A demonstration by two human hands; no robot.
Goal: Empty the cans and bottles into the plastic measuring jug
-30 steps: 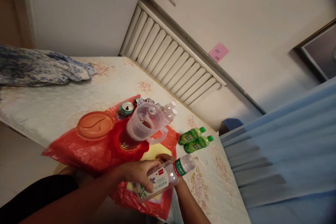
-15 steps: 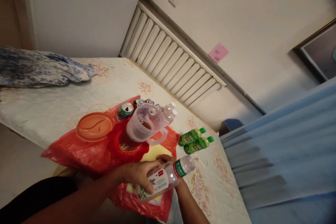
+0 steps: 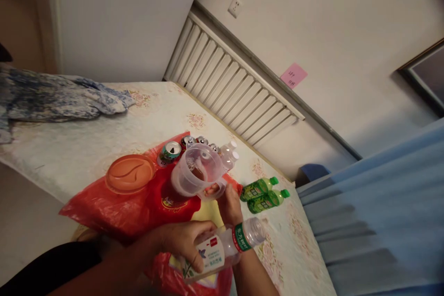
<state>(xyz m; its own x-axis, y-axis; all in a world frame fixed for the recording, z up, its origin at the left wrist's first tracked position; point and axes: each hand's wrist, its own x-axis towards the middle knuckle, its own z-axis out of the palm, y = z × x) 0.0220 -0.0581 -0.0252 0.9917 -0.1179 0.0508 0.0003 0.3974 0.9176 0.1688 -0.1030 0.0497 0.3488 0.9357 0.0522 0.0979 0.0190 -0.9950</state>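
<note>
My left hand (image 3: 187, 243) wraps a clear labelled bottle (image 3: 212, 255) on the near side, thumb and fingers spread to its width, fingertips hidden behind it; the uncapped mouth tilts right. My right hand (image 3: 229, 203) is farther off, at the handle of the jug (image 3: 183, 176); its fingers show only in part, so I can't make out how tightly they curl. The jug partly covers the white-capped bottles (image 3: 235, 156).
</note>
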